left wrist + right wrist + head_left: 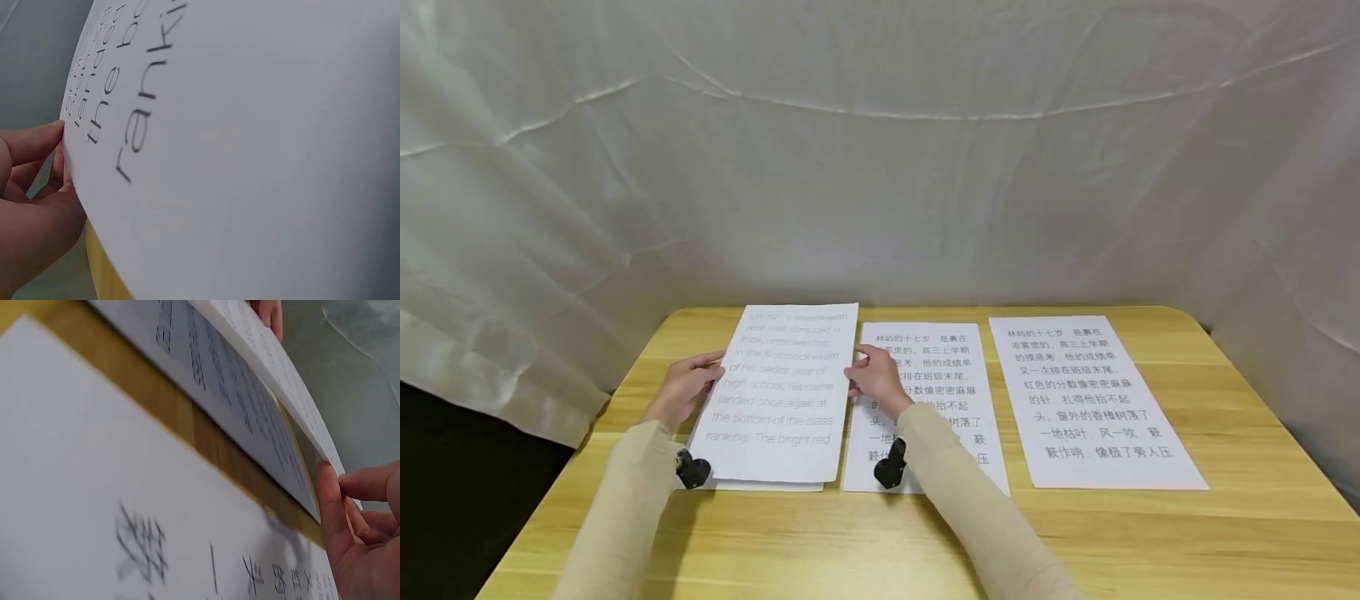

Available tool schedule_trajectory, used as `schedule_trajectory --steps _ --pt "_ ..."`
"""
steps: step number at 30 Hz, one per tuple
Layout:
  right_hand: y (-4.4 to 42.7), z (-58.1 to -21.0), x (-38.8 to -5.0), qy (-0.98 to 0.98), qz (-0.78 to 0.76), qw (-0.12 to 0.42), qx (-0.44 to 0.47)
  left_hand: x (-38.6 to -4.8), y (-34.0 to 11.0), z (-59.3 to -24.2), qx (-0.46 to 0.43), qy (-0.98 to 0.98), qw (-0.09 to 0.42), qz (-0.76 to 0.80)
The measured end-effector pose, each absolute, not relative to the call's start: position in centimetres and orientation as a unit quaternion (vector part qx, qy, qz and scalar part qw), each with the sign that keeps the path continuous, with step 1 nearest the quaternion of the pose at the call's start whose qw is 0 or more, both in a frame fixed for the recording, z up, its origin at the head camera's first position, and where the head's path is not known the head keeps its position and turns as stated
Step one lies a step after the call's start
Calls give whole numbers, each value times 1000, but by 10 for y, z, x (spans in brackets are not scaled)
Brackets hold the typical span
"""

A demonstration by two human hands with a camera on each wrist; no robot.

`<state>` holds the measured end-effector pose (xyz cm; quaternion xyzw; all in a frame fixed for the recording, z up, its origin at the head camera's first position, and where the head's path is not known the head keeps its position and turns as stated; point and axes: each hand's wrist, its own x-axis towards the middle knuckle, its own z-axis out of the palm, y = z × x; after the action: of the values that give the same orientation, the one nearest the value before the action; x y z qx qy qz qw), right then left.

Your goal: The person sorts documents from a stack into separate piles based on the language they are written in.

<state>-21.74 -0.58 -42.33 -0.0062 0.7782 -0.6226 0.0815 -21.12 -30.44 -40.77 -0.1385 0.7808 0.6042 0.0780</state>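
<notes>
While the English-printed sheet (778,408) hangs above another page (219,381) near the left edge of the wooden table (850,542), it should handle light, limp, easily creased; best taken by opposite long edges. Left hand (683,387) pinches the left edge, right hand (878,379) the right; sleeved forearms (981,508) converge from the near edge. Two Chinese-printed sheets (1090,400) lie rightward.

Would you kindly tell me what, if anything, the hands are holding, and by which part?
The sheet with English print, by its two long side edges: the left hand pinches the left edge, the right hand the right.
</notes>
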Motion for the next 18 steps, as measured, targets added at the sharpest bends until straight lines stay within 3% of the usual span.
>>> schedule_trajectory --steps 18 --pt "-28 -427 -208 806 -587 70 -30 -203 -320 -415 -147 816 77 554"
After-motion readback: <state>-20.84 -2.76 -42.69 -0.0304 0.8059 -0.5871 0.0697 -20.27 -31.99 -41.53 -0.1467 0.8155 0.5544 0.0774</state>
